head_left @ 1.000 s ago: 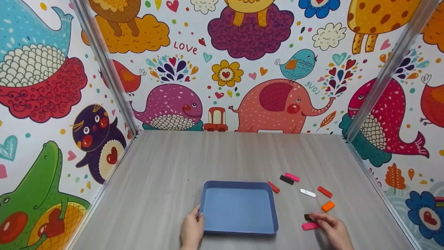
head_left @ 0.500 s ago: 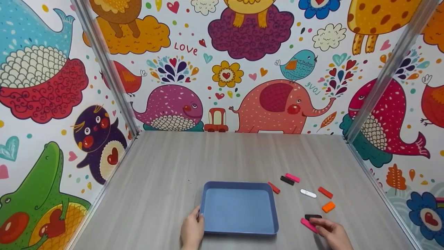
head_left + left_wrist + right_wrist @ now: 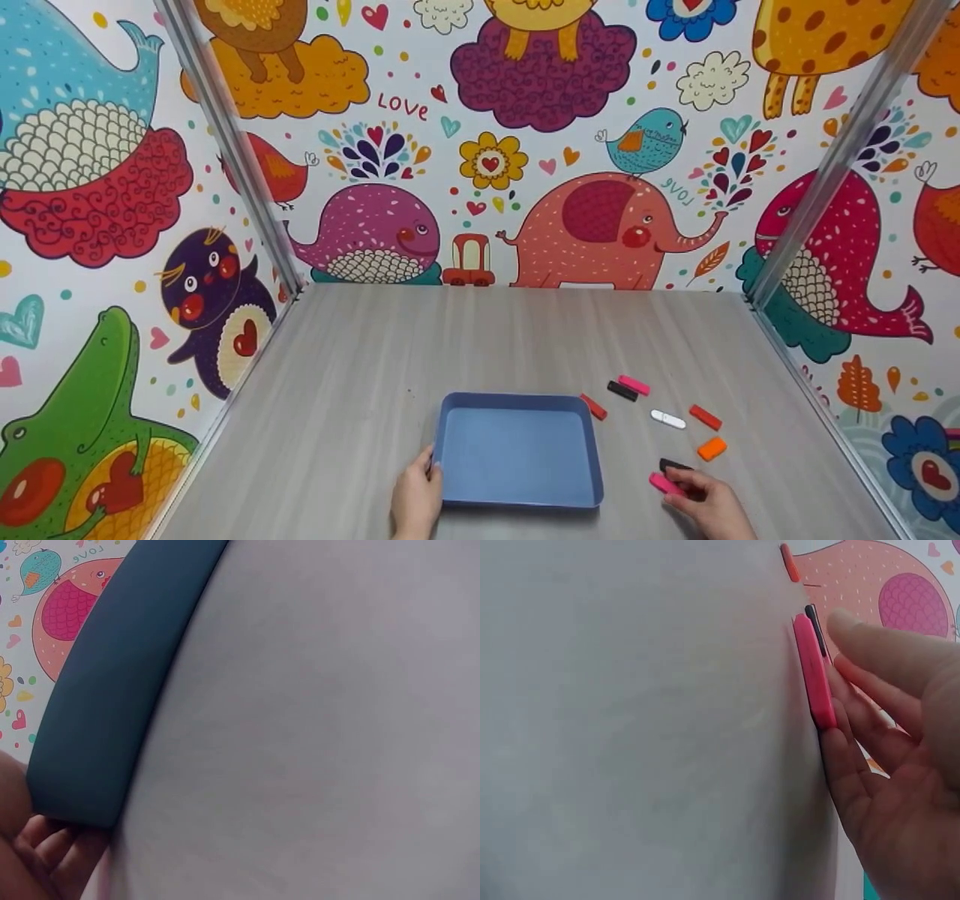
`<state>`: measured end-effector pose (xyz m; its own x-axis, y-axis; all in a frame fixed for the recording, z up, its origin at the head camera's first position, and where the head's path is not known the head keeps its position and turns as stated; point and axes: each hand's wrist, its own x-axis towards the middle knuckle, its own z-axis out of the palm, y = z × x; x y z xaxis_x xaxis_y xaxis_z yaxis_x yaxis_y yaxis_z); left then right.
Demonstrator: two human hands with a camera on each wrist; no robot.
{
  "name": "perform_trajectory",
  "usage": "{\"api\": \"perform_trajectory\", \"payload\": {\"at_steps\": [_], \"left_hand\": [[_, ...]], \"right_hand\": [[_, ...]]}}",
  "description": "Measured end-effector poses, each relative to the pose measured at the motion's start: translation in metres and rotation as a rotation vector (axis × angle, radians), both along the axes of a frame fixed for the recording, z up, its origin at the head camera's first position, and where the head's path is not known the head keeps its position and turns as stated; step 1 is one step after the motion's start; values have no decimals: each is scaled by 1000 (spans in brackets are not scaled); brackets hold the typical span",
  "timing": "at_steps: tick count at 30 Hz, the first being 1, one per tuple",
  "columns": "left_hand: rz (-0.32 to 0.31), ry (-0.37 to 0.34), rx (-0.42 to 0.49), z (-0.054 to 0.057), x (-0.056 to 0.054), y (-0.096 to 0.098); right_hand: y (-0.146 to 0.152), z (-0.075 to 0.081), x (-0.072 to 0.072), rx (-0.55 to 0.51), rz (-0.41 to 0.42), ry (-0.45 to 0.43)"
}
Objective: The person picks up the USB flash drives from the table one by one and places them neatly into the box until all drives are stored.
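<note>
My left hand (image 3: pixel 417 491) grips the left wall of a shallow blue tray (image 3: pixel 597 480), thumb on the rim; in the left wrist view its fingers (image 3: pixel 73 859) curl under the tray's end. My right hand (image 3: pixel 709 504) is beside a small flat pink stick (image 3: pixel 666 484), shaped like a USB stick. In the right wrist view, fingers touch the lower end of this pink stick (image 3: pixel 814 675), while the thumb stands apart from it. A black stick (image 3: pixel 675 465) lies just behind, partly covered by the fingers.
Right of the tray lie more small sticks: a red one (image 3: pixel 593 406) against its wall, a black (image 3: pixel 622 391) beside a pink one (image 3: pixel 634 385), a white (image 3: pixel 667 419), a red-orange (image 3: pixel 706 417) and a wider orange piece (image 3: pixel 712 448). Printed walls (image 3: pixel 480 217) enclose the table.
My right hand has shifted slightly from the black stick to the pink one, which has turned from level to slanted. The left hand and tray have stayed put.
</note>
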<state>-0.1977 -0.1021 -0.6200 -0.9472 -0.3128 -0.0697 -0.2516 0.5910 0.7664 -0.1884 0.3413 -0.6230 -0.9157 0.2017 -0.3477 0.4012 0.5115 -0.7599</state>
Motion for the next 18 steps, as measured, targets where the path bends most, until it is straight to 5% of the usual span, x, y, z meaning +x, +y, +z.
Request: {"api": "perform_trajectory", "payload": {"at_steps": [9, 18], "left_hand": [[7, 38, -15, -1, 1, 1], [2, 1, -9, 1, 0, 0]], "right_hand": [[-8, -3, -2, 116, 58, 76], [-12, -4, -4, 147, 90, 92]]}}
